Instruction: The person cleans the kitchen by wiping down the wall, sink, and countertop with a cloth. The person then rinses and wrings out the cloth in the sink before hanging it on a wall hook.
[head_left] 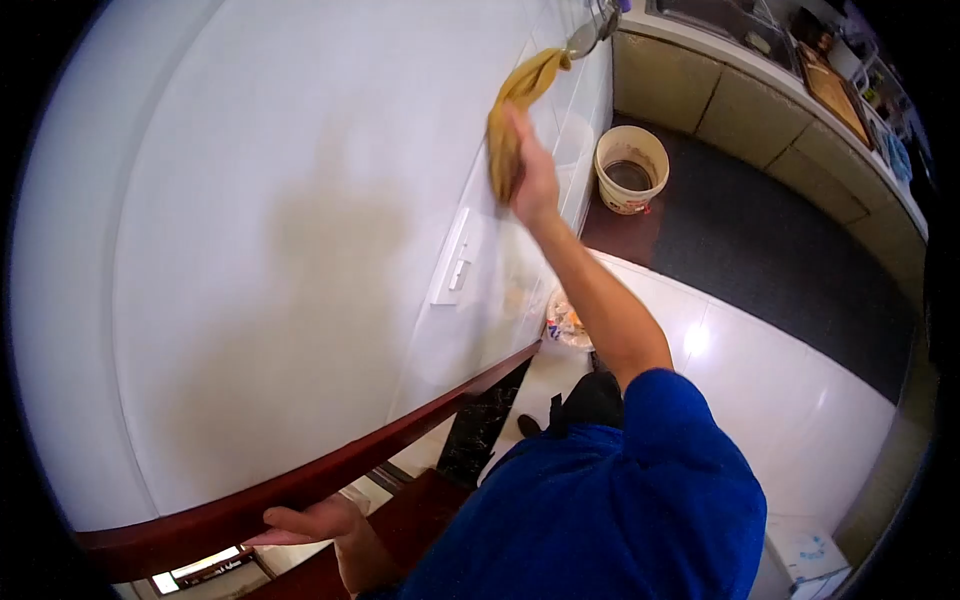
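A mustard-yellow fabric cloth (502,135) is lying against a glossy white wall (230,130), its upper end twisting to a narrow tip. The person's right hand (533,178) is grasping it, fingers pressing it in a bunch, slightly blurred. Just below the cloth, a white rectangular switch plate (452,262) is showing on the wall. The left hand (318,522) is hanging unclenched at the lower edge of a dark red wooden band (300,470), fingers extended; whether it is touching the wood cannot be told. A blue short sleeve (665,415) is covering the right shoulder. Beyond the right forearm, a round off-white plastic bucket (622,203) is standing on the floor near beige cabinets (740,110), above which a brown wooden board (833,92) is lying on a pale surface (775,80).
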